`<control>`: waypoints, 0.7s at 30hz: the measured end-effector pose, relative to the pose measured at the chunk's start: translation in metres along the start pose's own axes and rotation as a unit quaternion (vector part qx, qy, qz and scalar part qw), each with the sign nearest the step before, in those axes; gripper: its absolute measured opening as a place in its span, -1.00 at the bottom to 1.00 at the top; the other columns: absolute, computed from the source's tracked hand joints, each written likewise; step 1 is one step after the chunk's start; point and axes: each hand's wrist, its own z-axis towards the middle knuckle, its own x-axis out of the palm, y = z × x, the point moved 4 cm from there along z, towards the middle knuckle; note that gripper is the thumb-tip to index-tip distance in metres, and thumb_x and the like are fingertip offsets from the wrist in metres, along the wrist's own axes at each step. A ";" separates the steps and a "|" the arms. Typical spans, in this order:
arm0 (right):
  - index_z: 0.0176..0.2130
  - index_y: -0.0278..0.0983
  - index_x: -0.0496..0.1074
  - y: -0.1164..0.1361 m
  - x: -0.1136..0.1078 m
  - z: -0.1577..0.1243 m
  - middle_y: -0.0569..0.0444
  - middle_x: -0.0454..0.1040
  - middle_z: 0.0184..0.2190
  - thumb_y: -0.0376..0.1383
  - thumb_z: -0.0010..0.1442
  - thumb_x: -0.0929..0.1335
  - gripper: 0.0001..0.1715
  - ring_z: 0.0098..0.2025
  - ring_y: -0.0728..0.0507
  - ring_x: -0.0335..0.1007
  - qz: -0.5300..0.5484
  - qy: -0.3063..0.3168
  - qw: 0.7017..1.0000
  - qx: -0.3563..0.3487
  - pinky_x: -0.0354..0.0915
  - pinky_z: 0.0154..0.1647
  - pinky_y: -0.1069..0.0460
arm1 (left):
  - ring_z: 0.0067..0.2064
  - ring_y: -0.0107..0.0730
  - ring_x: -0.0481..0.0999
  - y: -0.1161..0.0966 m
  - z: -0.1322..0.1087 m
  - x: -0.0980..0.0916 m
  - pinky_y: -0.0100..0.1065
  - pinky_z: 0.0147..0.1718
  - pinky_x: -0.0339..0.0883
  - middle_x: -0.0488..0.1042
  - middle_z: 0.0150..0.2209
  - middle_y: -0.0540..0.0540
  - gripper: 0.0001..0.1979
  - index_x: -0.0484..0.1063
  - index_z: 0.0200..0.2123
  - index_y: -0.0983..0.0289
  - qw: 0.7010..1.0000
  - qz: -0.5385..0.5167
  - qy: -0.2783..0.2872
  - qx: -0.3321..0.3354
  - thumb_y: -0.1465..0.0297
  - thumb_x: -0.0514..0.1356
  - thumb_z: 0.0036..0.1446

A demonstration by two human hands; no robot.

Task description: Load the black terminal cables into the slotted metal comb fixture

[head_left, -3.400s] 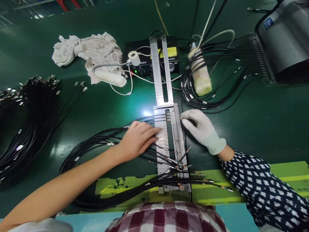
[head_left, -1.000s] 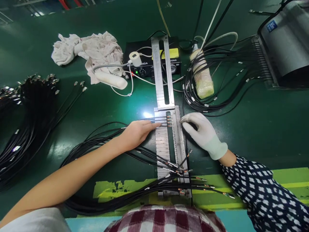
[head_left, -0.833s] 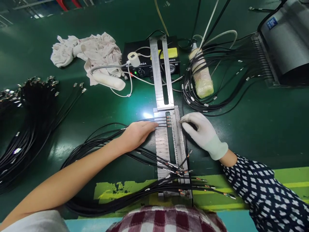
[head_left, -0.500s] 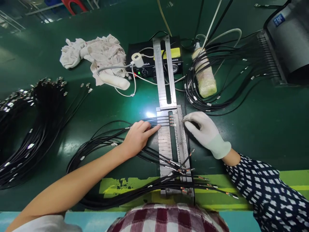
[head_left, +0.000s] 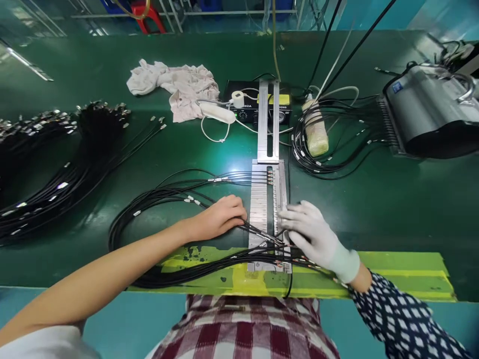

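Observation:
My bare left hand (head_left: 224,218) rests at the left edge of the slotted metal fixture (head_left: 259,199), its fingers closed over black cables that run under it. Whether it grips them is hard to see. My right hand (head_left: 312,234), in a white glove, hovers at the fixture's right edge, fingers apart and slightly blurred, over the cable ends. Several black cables (head_left: 241,177) lie side by side across the upper part of the fixture, their terminals in its central slot. More loose cables (head_left: 209,267) cross its lower end.
A black control box (head_left: 245,112) sits behind the fixture, beside white cloths (head_left: 194,89). Large cable bundles (head_left: 93,144) lie at left. A wrapped bottle (head_left: 316,132), coiled cables and a grey machine (head_left: 430,112) stand at right.
My left hand has left the cables laid in the upper slots and moved down to the loose ones. My right hand has moved down along the fixture and spread its fingers. The view has shifted.

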 end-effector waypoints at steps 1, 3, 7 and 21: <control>0.03 -0.18 0.38 0.007 -0.002 -0.009 0.29 0.25 0.14 -0.34 0.38 0.25 -0.75 0.24 0.02 0.14 0.006 -0.002 1.000 -0.003 -0.16 0.40 -0.12 | -0.14 -0.43 0.25 0.001 0.000 0.000 -0.36 -0.09 0.14 0.28 -0.21 0.10 -0.78 0.41 -0.19 0.33 1.000 -0.015 -0.019 -0.008 0.37 0.02 0.42; 0.03 -0.24 0.37 0.017 -0.007 -0.023 0.21 0.34 0.04 -0.38 0.36 0.25 -0.74 0.09 0.05 0.24 0.036 -0.008 0.999 -0.011 -0.01 0.33 -0.07 | -0.13 -0.44 0.28 0.005 0.003 -0.004 -0.35 -0.09 0.16 0.29 -0.19 0.09 -0.78 0.42 -0.18 0.33 0.995 0.003 -0.091 -0.027 0.36 0.02 0.42; 0.03 -0.18 0.39 0.010 -0.015 -0.031 0.20 0.39 -0.14 -0.34 0.36 0.28 -0.74 -0.08 0.08 0.25 0.064 -0.013 0.998 0.024 0.16 -0.01 0.08 | 0.00 -0.29 0.27 0.003 0.024 0.000 -0.19 -0.01 0.09 0.33 -0.07 0.13 -0.80 0.40 -0.03 0.33 0.975 0.140 -0.172 -0.013 0.39 0.07 0.37; -0.25 -0.36 0.43 -0.044 0.004 0.039 0.07 0.31 -0.19 -0.16 0.32 0.33 -0.71 -0.07 0.01 0.11 0.051 -0.003 0.976 0.214 0.07 0.00 0.03 | -0.14 -0.33 0.29 0.006 0.053 0.001 -0.23 -0.10 0.14 0.36 -0.25 0.08 -0.93 0.42 -0.31 0.35 0.985 0.043 -0.163 -0.022 0.48 0.17 0.25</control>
